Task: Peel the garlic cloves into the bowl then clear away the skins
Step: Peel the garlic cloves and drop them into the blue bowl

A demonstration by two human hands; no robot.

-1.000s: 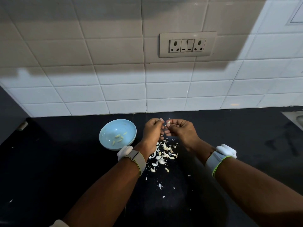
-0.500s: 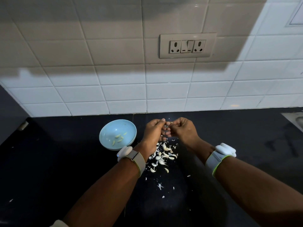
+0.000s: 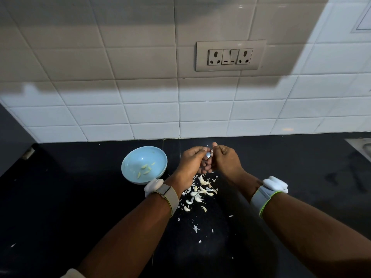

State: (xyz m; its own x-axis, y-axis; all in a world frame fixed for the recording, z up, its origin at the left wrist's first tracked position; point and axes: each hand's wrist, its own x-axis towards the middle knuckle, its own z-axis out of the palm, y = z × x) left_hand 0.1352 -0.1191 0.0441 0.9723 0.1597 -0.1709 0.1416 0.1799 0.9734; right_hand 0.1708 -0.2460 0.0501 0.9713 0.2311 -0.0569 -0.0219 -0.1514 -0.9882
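Observation:
My left hand (image 3: 191,163) and my right hand (image 3: 225,160) meet above the black counter, fingertips pinched together on one small garlic clove (image 3: 211,151), mostly hidden between them. A light blue bowl (image 3: 132,157) stands just left of my left hand and holds several peeled cloves (image 3: 146,169). Below my hands, a heap of pale garlic cloves and skins (image 3: 200,190) lies on the counter, with smaller skin flakes (image 3: 196,228) scattered nearer to me.
The black countertop (image 3: 80,197) runs to a white tiled wall (image 3: 152,115) with a socket plate (image 3: 230,55). A dark appliance edge (image 3: 12,137) is at far left, and a pale sink corner (image 3: 363,145) at far right.
My hands have closed in on each other and shifted slightly; the fingers keep working on the clove. The bowl and the heap have not moved.

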